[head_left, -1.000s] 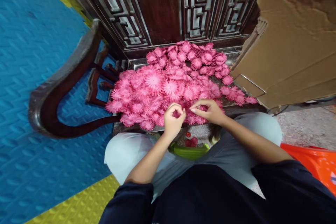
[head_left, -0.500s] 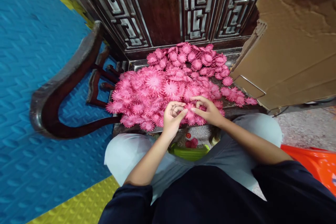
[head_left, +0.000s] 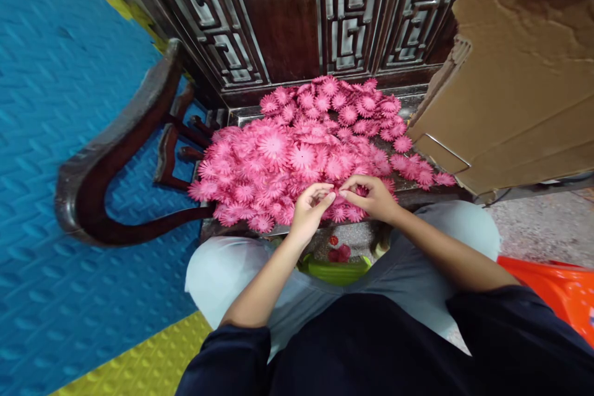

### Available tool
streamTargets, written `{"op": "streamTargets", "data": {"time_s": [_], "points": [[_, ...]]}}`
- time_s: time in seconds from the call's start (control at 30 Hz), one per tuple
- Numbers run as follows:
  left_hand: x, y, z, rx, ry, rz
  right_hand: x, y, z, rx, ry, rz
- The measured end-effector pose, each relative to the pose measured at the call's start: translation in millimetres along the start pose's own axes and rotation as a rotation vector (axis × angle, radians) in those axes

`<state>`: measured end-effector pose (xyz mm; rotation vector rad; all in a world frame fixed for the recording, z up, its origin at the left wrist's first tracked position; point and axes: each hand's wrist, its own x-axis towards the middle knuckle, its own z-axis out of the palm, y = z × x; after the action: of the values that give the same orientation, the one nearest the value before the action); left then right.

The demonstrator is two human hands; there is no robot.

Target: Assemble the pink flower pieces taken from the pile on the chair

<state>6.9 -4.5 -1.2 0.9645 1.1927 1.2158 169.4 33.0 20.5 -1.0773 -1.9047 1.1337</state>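
A heap of pink artificial flowers (head_left: 273, 145) with thin, pointed petals lies on a dark wooden seat (head_left: 411, 198). At the heap's front edge, my left hand (head_left: 310, 209) and my right hand (head_left: 374, 199) meet with their fingertips nearly touching. Each pinches thumb against forefinger. Between them shows a bit of a pink flower (head_left: 337, 192), mostly covered by the fingers. More flowers lie just beneath and behind both hands.
A curved wooden armrest (head_left: 116, 142) stands at the left over blue floor matting (head_left: 55, 105). A carved wooden backrest (head_left: 290, 18) rises behind. Torn cardboard (head_left: 524, 86) leans at the right, above an orange plastic item (head_left: 552, 291). A green object (head_left: 336, 270) lies between the knees.
The flower between my hands has turned from facing up to mostly hidden behind the fingertips. Both hands have shifted slightly, staying close together.
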Motion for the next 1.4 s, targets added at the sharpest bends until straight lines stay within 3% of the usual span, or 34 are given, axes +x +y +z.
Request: {"op": "streamTargets", "data": {"time_s": [0.17, 0.37, 0.5, 0.63, 1.0, 1.2, 1.4], "points": [[2, -3, -2.6, 0.06, -0.041, 0.023, 0, 0, -1, -0.066, -0.025, -0.075], [-4, 3, -2.1, 0.423, -0.021, 0.281, 1, 2, -2, -0.085, -0.04, -0.017], [-7, 6, -0.9, 0.54, -0.016, 0.343, 1, 2, -2, -0.066, -0.049, 0.002], [-5, 5, -1.9, 0.468, -0.015, 0.279, 1, 1, -1, -0.041, -0.055, 0.014], [7, -7, -5.7, -0.055, -0.044, -0.15, 3, 2, -2, 0.026, -0.065, 0.023], [8, -8, -6.0, -0.091, -0.095, -0.176, 2, 1, -2, 0.043, -0.076, 0.02], [5, -5, -3.0, -0.004, -0.147, -0.11, 2, 1, -3, 0.044, -0.043, 0.019]]}}
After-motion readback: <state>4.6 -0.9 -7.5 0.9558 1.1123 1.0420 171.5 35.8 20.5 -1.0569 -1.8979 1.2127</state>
